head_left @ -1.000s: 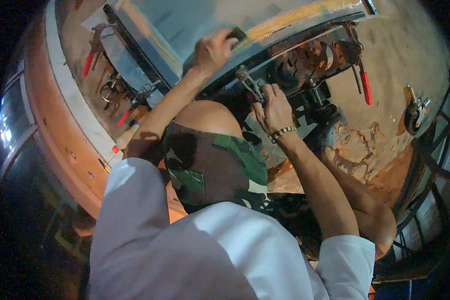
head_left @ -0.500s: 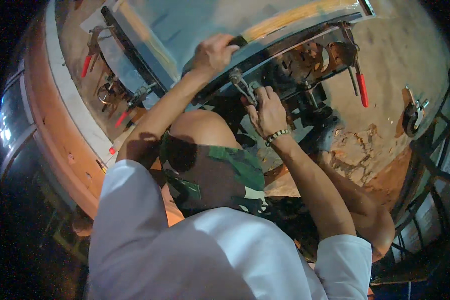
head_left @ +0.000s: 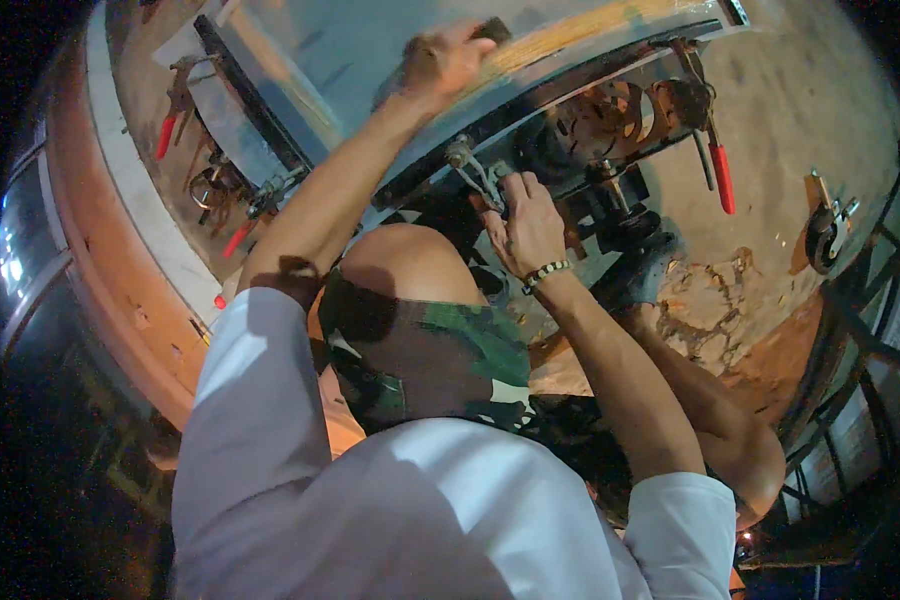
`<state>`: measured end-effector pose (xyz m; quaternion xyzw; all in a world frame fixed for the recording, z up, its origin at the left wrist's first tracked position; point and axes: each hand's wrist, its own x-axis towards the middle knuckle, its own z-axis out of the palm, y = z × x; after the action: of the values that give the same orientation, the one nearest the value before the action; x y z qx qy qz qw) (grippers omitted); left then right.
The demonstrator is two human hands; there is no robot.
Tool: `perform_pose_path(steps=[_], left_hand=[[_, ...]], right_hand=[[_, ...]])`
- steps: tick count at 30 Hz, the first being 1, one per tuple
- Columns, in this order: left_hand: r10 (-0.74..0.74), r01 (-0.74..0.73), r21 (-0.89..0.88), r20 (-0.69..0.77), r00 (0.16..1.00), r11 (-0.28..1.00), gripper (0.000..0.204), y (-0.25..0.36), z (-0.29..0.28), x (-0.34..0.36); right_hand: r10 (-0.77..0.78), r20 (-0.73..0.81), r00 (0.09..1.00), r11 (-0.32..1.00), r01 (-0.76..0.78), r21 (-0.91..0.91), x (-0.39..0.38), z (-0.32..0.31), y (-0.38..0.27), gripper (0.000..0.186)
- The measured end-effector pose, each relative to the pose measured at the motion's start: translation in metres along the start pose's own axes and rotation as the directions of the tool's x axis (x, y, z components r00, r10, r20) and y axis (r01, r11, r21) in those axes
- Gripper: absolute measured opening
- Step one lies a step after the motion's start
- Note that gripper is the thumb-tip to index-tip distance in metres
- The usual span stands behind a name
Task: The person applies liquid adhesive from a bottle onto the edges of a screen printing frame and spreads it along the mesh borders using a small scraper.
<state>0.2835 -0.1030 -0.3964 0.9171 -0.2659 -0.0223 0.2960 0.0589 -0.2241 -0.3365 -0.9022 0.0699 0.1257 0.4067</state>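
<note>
A blue-grey panel (head_left: 370, 45) edged with yellowish strips lies in front of me, with a black metal bar (head_left: 560, 85) along its near side. Over the panel, my left hand (head_left: 442, 68) is closed around a small dark block-like thing (head_left: 492, 31); motion blurs the hand and hides most of what it holds. My right hand (head_left: 528, 228), wearing a beaded bracelet, is closed on the metal handle of a clamp (head_left: 478, 172) at the near side of the black bar. The fingertips are partly hidden behind the clamp's handle.
Toggle clamps with red handles (head_left: 722, 178) stand at the right end of the bar and along the left side (head_left: 167, 135). A caster wheel (head_left: 825, 235) lies on the concrete floor at the right. My bent knee (head_left: 410, 260) is just below the bar.
My left hand has moved away from me and slightly right across the panel with the dark thing. My right hand and the clamp handle have shifted slightly left.
</note>
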Motion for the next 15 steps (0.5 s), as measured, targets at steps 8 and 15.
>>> perform_pose_path(steps=[8,15], left_hand=[[-0.073,0.075,0.025,-0.07,0.995,0.997,0.03,-0.005,-0.031,-0.052],[-0.092,0.092,0.012,-0.01,0.996,0.996,0.03,-0.015,-0.029,-0.053]], right_hand=[[-0.002,-0.016,1.0,1.0,0.003,0.029,0.001,-0.002,-0.002,0.036],[-0.007,0.051,0.999,1.0,0.006,0.025,0.002,-0.003,0.001,0.037]])
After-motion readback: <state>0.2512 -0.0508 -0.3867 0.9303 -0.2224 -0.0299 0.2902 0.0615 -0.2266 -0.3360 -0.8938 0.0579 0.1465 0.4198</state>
